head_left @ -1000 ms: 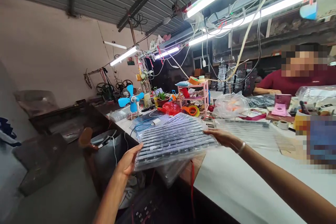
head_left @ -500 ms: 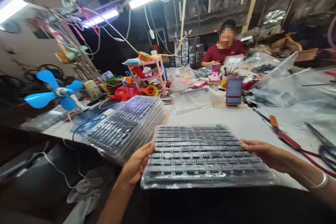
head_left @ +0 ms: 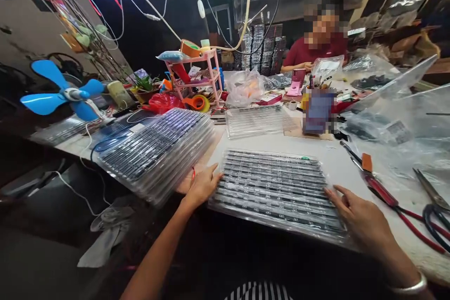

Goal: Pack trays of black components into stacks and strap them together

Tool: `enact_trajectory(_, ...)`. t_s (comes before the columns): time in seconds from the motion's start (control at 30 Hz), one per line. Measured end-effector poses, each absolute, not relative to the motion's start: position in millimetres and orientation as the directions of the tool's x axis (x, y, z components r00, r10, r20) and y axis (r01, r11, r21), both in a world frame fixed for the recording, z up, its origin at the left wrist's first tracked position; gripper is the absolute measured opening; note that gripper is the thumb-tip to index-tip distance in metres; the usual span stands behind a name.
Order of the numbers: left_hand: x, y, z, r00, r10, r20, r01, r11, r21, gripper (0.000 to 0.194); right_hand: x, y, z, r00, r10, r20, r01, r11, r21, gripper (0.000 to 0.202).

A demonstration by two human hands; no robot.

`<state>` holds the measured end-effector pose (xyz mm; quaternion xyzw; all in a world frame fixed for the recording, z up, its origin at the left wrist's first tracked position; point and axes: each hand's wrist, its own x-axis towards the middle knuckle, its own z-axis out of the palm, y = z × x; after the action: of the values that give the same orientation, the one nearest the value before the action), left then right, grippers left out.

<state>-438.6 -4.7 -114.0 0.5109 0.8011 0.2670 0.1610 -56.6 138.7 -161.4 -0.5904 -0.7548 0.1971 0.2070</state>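
A clear plastic tray (head_left: 270,192) filled with rows of dark strips lies at the front edge of the white table, a small green sticker near its far right corner. My left hand (head_left: 204,185) touches its left edge, fingers loosely spread. At the right edge, my right hand (head_left: 358,211) rests with its fingertips on the rim, thumb and fingers apart. To the left stands a stack of similar filled trays (head_left: 158,150).
Behind lies another clear tray (head_left: 258,121). Pliers (head_left: 381,187) and scissors (head_left: 432,197) lie right, near plastic bags. A blue fan (head_left: 72,93) stands left, a pink rack (head_left: 197,75) at the back. A person in red (head_left: 316,51) sits across.
The tray between my hands has come down flat onto the table, slightly further from me. My fingers have loosened around its edges. The view has tilted downward.
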Motion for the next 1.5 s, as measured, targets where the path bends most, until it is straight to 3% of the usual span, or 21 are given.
enact_trajectory(0.13,-426,-20,-131,-0.431,0.884,0.182,0.725,0.219,0.653,0.053,-59,118,-155,-0.023,0.991,0.133,0.675,0.114,-0.729,0.073)
enact_trajectory(0.23,-422,-18,-145,-0.425,0.872,0.243,0.706,0.151,0.692,0.051,-61,114,-154,-0.008,0.996,0.090,0.499,0.081,-0.863,0.063)
enact_trajectory(0.47,-428,0,-148,-0.346,0.917,0.199,0.693,0.107,0.713,0.057,-64,117,-154,-0.003,0.976,0.217,0.493,0.190,-0.849,0.045)
enact_trajectory(0.63,-427,-3,-144,-0.432,0.887,0.162,0.653,0.184,0.735,0.060,-65,119,-156,-0.037,0.948,0.315,0.555,0.282,-0.783,0.033)
enact_trajectory(0.8,-424,-5,-147,-0.543,0.818,0.189,0.617,0.236,0.751,0.051,-68,118,-154,-0.082,0.934,0.347,0.702,0.301,-0.646,0.032)
enact_trajectory(1.03,-427,-5,-149,-0.437,0.876,0.205,0.711,0.196,0.675,0.049,-65,124,-146,-0.273,0.943,0.190,0.904,0.319,-0.286,0.039)
enact_trajectory(1.13,-422,-4,-149,-0.415,0.873,0.254,0.735,0.158,0.659,0.048,-60,125,-145,-0.324,0.935,0.146,0.906,0.351,-0.236,0.042)
enact_trajectory(1.3,-417,-14,-145,-0.474,0.854,0.215,0.586,0.124,0.801,0.045,-46,111,-148,-0.295,0.935,0.196,0.810,0.354,-0.467,0.045)
enact_trajectory(1.4,-422,-22,-139,-0.476,0.868,0.145,0.384,0.056,0.922,0.048,-37,103,-146,-0.236,0.966,0.107,0.758,0.252,-0.601,0.053)
enact_trajectory(1.5,-426,-25,-135,-0.454,0.885,0.102,0.288,0.038,0.957,0.051,-36,100,-136,-0.176,0.984,-0.006,0.638,0.109,-0.762,0.056)
